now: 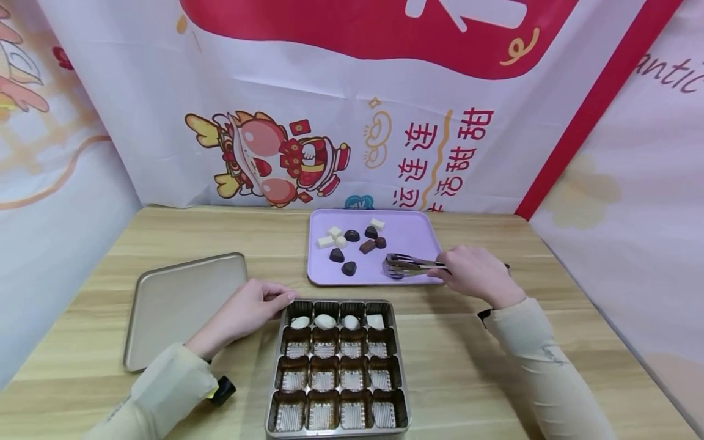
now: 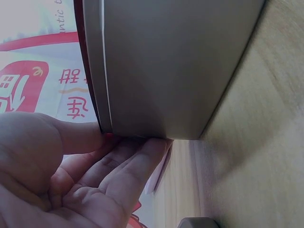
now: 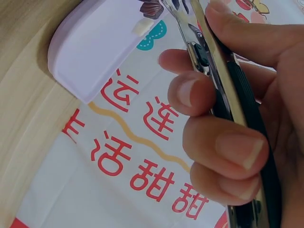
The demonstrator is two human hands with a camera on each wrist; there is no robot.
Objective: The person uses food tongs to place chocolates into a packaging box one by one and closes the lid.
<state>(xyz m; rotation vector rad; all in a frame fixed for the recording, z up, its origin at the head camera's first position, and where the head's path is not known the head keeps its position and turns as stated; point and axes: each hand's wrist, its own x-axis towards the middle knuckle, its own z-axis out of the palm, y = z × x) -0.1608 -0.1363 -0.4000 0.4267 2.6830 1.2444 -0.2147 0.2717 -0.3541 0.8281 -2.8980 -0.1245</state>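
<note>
In the head view a metal box [image 1: 399, 400] with a brown compartment insert stands at the front. White chocolates [image 1: 325, 321] sit one in each compartment of its far row; the nearer rows hold none. My left hand [image 1: 252, 310] holds the box's far left corner, thumb at the rim and fingers against the side, as the left wrist view shows. My right hand [image 1: 474, 272] grips metal tongs [image 1: 420, 264] by their dark handles [image 3: 247, 104], fingers curled round them. The tongs' ends are low over the purple tray [image 1: 409, 229]; I cannot tell whether they pinch a chocolate.
Several dark chocolates [image 1: 352, 236] and white chocolates [image 1: 326, 242] lie on the tray's left and middle. A flat metal lid [image 1: 184, 302] rests on the wooden table [image 1: 462, 366] at left. A printed cloth [image 1: 264, 67] hangs behind the table.
</note>
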